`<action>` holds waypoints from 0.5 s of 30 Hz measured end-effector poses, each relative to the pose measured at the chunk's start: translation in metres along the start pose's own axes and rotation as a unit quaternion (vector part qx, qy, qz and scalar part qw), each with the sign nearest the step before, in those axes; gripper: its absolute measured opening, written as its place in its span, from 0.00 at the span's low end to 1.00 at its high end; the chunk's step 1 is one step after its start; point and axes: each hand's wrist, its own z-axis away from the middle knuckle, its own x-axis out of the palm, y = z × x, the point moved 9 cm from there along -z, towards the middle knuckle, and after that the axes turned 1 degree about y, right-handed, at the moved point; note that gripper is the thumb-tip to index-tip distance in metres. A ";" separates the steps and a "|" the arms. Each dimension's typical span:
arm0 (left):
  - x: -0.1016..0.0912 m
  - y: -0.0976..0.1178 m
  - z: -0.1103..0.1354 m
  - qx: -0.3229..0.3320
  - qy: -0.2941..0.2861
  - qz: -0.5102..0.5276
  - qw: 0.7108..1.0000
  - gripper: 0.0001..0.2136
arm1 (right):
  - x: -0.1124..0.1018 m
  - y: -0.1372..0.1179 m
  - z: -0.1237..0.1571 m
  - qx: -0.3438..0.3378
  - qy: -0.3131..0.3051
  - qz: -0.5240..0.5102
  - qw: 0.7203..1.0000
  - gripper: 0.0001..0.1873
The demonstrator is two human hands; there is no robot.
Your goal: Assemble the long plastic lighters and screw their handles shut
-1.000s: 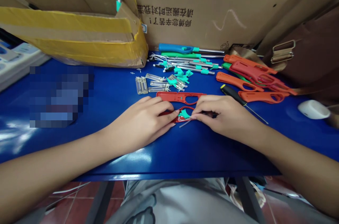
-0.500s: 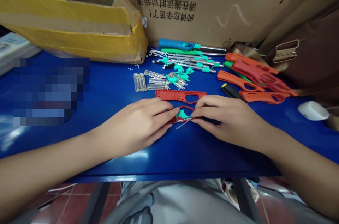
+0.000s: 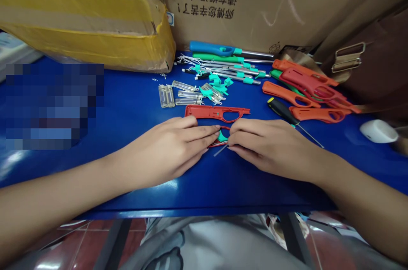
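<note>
My left hand (image 3: 168,151) and my right hand (image 3: 267,144) meet fingertip to fingertip on the blue table (image 3: 127,108). Between them lies a red lighter shell half (image 3: 219,139), mostly hidden under the fingers, with a teal trigger piece (image 3: 222,136) and a thin metal tube poking out below. Both hands have their fingers pressed together on these parts. A second red shell half (image 3: 216,113) lies just beyond the hands, untouched.
Clear fuel tanks (image 3: 168,95) and teal-tipped metal tubes (image 3: 223,75) lie further back. Orange shell halves (image 3: 306,91) are piled at the right beside a black-handled screwdriver (image 3: 282,110). Cardboard boxes (image 3: 89,27) stand behind. A white object (image 3: 378,131) sits far right.
My two hands have closed in toward each other, covering more of the red shell and the teal piece. The view has shifted slightly.
</note>
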 end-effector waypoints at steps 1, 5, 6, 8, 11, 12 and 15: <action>0.000 0.000 0.000 0.003 0.000 -0.003 1.000 0.17 | -0.001 0.001 0.000 0.001 -0.001 -0.007 1.000 0.12; 0.000 0.001 0.001 0.014 0.000 -0.019 1.000 0.17 | -0.001 0.002 0.000 0.003 -0.006 -0.018 1.000 0.10; 0.000 0.001 0.002 0.018 0.001 -0.023 1.000 0.17 | 0.000 0.001 0.000 0.000 -0.005 -0.008 1.000 0.10; 0.000 0.002 0.002 0.023 0.005 -0.024 0.999 0.16 | 0.001 -0.001 -0.001 -0.014 0.003 0.016 1.000 0.11; 0.000 0.002 0.001 0.020 0.008 -0.016 1.000 0.17 | 0.005 -0.005 -0.002 -0.035 0.007 0.031 0.999 0.12; -0.001 0.002 0.001 0.019 0.007 -0.014 1.000 0.18 | 0.006 -0.005 -0.003 -0.034 0.004 0.027 0.999 0.13; 0.000 0.002 0.000 0.022 -0.002 -0.019 1.000 0.17 | 0.005 -0.002 -0.003 -0.018 -0.008 -0.015 1.000 0.12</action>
